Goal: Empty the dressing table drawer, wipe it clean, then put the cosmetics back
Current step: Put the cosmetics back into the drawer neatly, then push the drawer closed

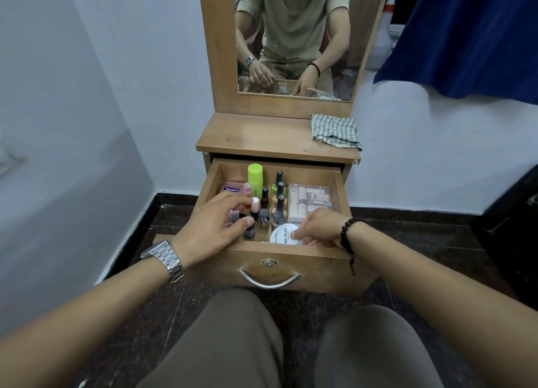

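2 hands are inside the open drawer [340, 184] of the dressing table [262, 137], which is full of cosmetics. The left hand [215, 221] hovers over the cluster of small nail polish bottles [263, 213] at the front left, fingers loosely spread, thumb near a dark cap; it does not seem to hold anything yet. The right hand [318, 227] has curled fingers on the round white tub [283, 234] at the front edge, though how firm the hold is I cannot tell.

Emptying looks barely begun. Best to lift the tub straight up first, then take the bottles by their caps a few at a time so none topple, setting them on the tabletop beside the checked cloth [336, 131].

Readable writing: "NAIL POLISH" on the tub and "Vaseline" on the small tin [231, 188] at the left.
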